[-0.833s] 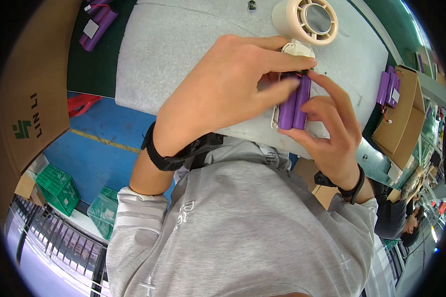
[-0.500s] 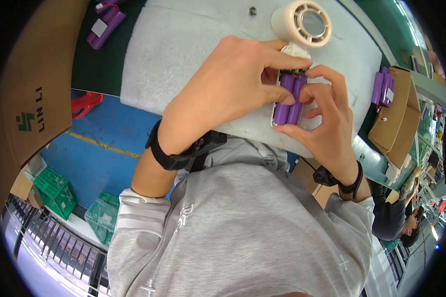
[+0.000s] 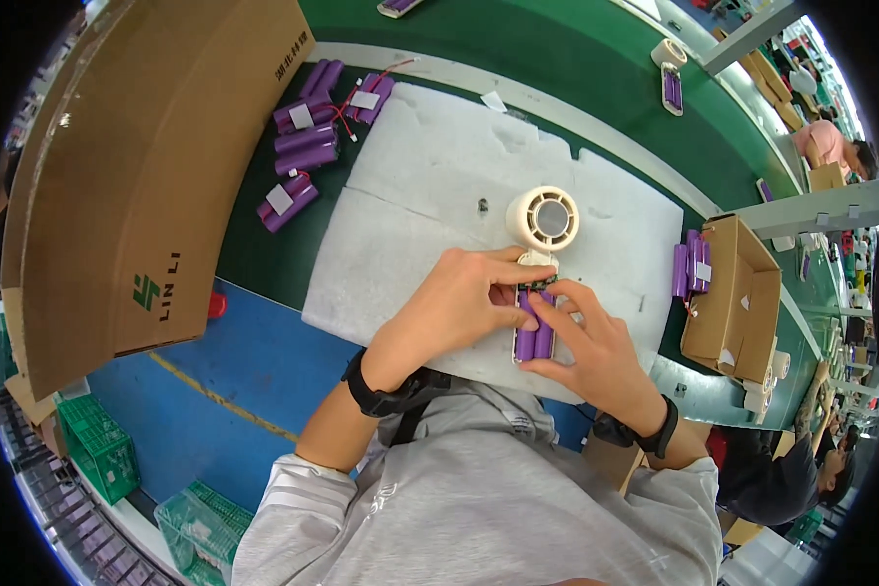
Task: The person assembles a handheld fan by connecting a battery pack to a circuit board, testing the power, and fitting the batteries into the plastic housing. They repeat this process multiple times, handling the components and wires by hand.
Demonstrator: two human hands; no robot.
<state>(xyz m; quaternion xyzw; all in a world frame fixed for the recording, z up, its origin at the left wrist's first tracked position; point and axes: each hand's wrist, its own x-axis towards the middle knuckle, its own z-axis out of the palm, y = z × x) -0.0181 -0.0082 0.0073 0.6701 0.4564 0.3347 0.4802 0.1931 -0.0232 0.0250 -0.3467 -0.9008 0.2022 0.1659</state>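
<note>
A cream handheld fan (image 3: 518, 223) with a round head lies on the white foam mat (image 3: 410, 210), its handle open toward me. Two purple battery cells (image 3: 526, 344) sit side by side in the handle, below a small green circuit board (image 3: 538, 285). My left hand (image 3: 459, 301) grips the handle's upper left side, thumb on the cells and fingers by the board. My right hand (image 3: 601, 350) closes round the other side. Its index finger presses at the cells' upper end, and the thumb rests near the handle's lower end. Fingers partly hide the board.
Several purple battery packs (image 3: 308, 146) with wires lie at the left, beside a large cardboard box (image 3: 166, 176). More purple packs (image 3: 691, 264) and an open carton (image 3: 732, 293) stand at the right. Another fan (image 3: 670, 73) lies farther off. A co-worker (image 3: 781, 479) is at the lower right.
The view has shifted, showing more of the bench and both boxes. My right index finger has moved to the cells' upper end near the board. Both hands stay on the fan handle.
</note>
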